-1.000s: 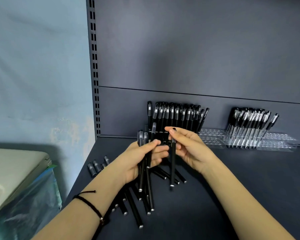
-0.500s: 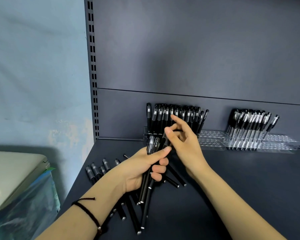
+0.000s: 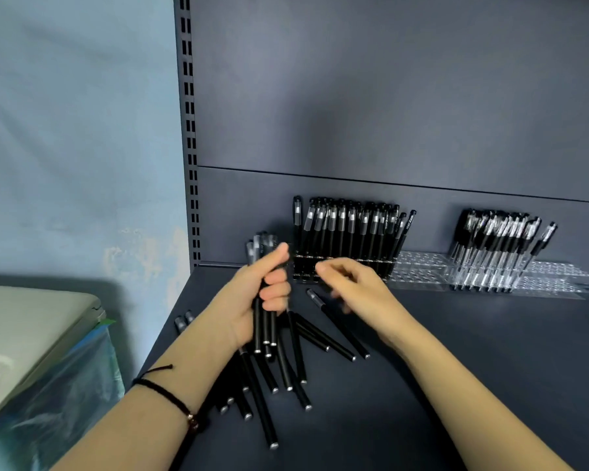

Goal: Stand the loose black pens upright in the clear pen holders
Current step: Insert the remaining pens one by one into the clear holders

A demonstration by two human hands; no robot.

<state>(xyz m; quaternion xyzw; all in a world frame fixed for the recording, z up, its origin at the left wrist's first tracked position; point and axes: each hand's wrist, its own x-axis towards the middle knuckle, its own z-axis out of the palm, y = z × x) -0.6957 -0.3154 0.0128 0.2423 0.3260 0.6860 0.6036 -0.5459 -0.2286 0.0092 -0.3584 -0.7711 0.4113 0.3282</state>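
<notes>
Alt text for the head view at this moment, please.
A left hand grips a bundle of black pens upright above loose pens on a dark shelf; the blurred right hand hovers before clear holders partly filled with standing pens.

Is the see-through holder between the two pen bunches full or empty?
Empty: the clear holder there shows only bare holes, no pens.

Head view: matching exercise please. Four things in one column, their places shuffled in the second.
1. bundle of black pens
2. loose black pens
3. clear-barrelled pens
4. black string bracelet

A. round the left wrist
B. standing in the clear plastic pen holder at far right
C. gripped by the left hand
D. lying flat on the dark grey shelf

Pairs: 1-C, 2-D, 3-B, 4-A.
</notes>
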